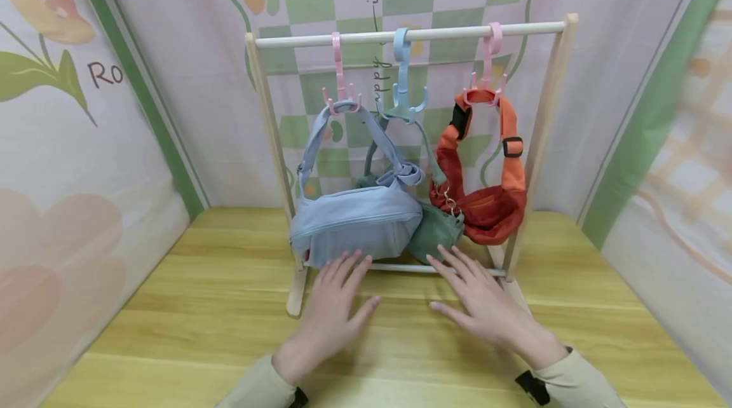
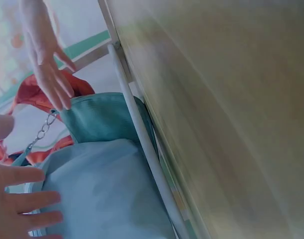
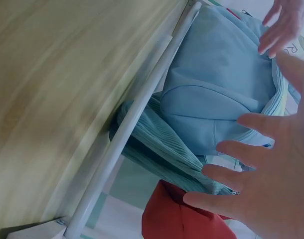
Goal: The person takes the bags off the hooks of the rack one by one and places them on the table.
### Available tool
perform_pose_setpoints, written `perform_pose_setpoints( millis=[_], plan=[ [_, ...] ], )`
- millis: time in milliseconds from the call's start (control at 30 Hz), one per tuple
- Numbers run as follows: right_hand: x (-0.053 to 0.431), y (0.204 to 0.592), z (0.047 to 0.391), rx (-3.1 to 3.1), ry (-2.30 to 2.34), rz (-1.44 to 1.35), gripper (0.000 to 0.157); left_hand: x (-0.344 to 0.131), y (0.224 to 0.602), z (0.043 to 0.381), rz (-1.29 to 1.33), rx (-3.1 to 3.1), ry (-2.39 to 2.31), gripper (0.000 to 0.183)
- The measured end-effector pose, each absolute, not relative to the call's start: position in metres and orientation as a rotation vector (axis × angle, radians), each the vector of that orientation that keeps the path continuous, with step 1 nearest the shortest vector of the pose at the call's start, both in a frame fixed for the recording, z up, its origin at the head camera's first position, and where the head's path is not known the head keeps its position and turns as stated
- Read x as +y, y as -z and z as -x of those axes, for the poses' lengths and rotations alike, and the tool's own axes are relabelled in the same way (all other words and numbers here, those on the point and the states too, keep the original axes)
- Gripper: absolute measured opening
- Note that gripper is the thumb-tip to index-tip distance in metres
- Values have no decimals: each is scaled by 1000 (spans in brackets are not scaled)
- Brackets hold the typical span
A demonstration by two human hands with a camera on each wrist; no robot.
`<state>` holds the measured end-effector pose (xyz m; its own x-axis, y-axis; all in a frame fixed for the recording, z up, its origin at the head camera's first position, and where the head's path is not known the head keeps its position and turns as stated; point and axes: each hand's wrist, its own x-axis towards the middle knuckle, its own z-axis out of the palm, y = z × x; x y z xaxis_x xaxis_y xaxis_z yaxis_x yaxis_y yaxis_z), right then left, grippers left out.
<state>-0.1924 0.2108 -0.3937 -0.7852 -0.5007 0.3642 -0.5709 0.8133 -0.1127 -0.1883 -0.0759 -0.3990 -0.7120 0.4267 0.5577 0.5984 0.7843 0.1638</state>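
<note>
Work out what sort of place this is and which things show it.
Probably a staged tabletop set indoors: printed curtains on three sides, a wood-grained table, and a rack with three bags hanging.

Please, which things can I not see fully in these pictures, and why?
Head view: part of the green bag, behind the blue bag.
Left wrist view: the left hand, cut off by the left edge.
Right wrist view: the red bag, cut off by the bottom edge.

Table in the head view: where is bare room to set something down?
Bare table lies left and right of the rack, toward the printed cloth, and between the left hand and right hand. Crowded: the rack itself, where the blue bag overlaps the green bag beside the red bag.
</note>
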Motion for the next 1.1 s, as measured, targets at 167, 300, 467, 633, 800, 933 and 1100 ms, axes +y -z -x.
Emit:
perform_pose_setpoints(
  millis=[167,300,467,633,800,933,1100],
  plan=[
    [209,394,196,-2593,-350,-830,65,-80,397,192,781,-2301,509,53],
    [208,393,199,-2514,-348,-847,59,-82,394,197,782,-2173,551,48],
    [205,391,202,-2419,-346,-841,54,-87,387,200,758,-2066,578,42],
    [203,391,206,-2365,-365,-796,49,-91,379,204,739,-2018,615,39],
    [200,389,209,-2350,-386,-760,46,-95,374,208,724,-1994,635,38],
    [197,386,211,-2352,-393,-751,46,-97,369,212,711,-1968,645,37],
    [194,383,215,-2351,-398,-741,45,-100,359,218,706,-1936,639,38]
  ],
)
